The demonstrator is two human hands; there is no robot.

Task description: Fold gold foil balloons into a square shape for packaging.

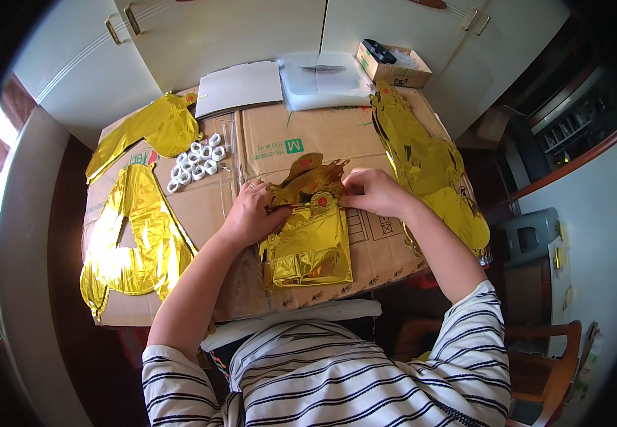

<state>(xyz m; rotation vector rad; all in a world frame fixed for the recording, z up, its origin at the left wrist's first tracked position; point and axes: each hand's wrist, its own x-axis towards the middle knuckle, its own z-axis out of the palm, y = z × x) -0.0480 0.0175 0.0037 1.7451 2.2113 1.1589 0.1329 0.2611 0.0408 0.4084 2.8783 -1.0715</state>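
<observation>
A flat gold foil balloon (307, 245) lies partly folded in front of me on the cardboard. My left hand (250, 212) grips its left side with fingers bent and thumb pressed on the foil. On the opposite side, my right hand (376, 193) pinches the upper edge between thumb and fingers. Crumpled foil with red round marks stands up between both hands. An A-shaped gold foil balloon (167, 245) is spread flat at the left, and another gold foil balloon (155, 128) lies behind it. Stacked gold foil balloons (422, 153) cover the right side.
Several small white rolls (198, 162) sit left of centre on the cardboard-covered table (266, 132). Along the back are white sheets (241, 87), clear plastic bags (326, 82) and a small box (402, 71) with a black object on it. A wooden chair (561, 363) stands at lower right.
</observation>
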